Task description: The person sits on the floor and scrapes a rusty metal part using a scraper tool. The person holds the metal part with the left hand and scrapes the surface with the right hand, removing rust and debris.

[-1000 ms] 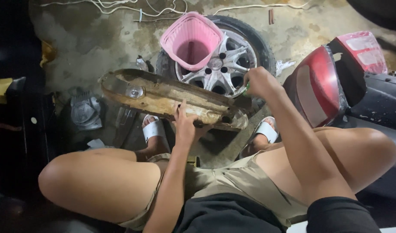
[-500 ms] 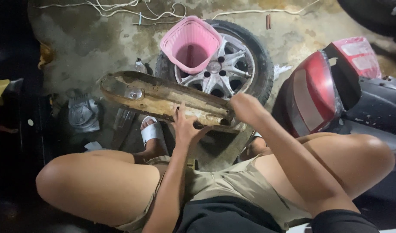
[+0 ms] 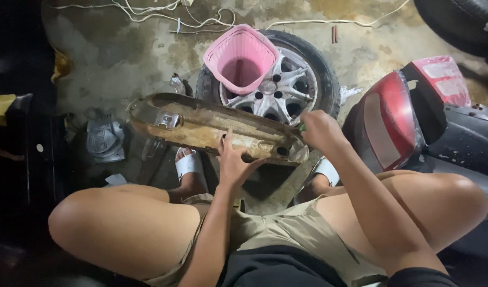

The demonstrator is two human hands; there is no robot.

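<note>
A long, rusty, dirty metal cover [image 3: 201,127] lies across my view above my knees, hollow side up. My left hand [image 3: 234,159] grips its near edge from below, fingers spread against the inside. My right hand [image 3: 319,130] is closed at the cover's right end around something small and green, mostly hidden in the fist. I sit low with bare knees apart and white sandals [image 3: 190,163] on my feet.
A car wheel [image 3: 286,90] lies flat on the stained concrete with a pink plastic basket [image 3: 238,58] on it. A red and black scooter tail [image 3: 403,122] stands at the right. White cables [image 3: 148,9] run along the top. A grey metal part [image 3: 103,139] lies left.
My right hand has come back from the far right end of the cover, dipped toward its middle, and now sits at its right end. The left hand keeps its grip.
</note>
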